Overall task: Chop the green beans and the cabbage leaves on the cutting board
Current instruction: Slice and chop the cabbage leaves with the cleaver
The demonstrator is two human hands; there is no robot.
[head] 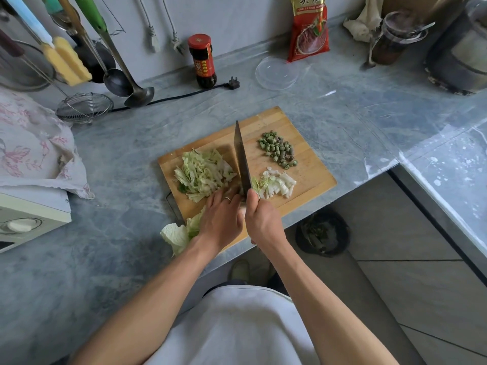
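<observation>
Right hand (264, 222) wraps the knife handle, fingers curled tight round it, handle itself hidden inside the fist; cleaver blade (242, 159) runs away from the person, edge down on the cutting board (311, 175), between the two cabbage piles. Left hand (222, 218) lies flat-ish just left of the blade, fingers extended and pressing down on the cabbage stub being cut; not curled round anything, ring visible on one finger, fingertips partly hidden by the blade and leaf. Step in hand, by my read: slicing cabbage, mid-stroke or at the bottom of one. Next move likely calls for lifting the blade, sliding the left fingers back a touch and feeding more leaf under the edge; fingertips sit very near the blade, so knuckle guard matters. Shredded cabbage (204, 175), pale green, loose heap on the board's left half. White stem pieces (276, 184), chunky, just right of the blade. Chopped green beans (278, 150), short rounds, small pile at the far right of the board, well apart from the knife; beans look done. Uncut cabbage leaves (181, 233) hang off the board's near edge onto the grey counter (118, 159), under the left wrist, so cabbage work remains.
</observation>
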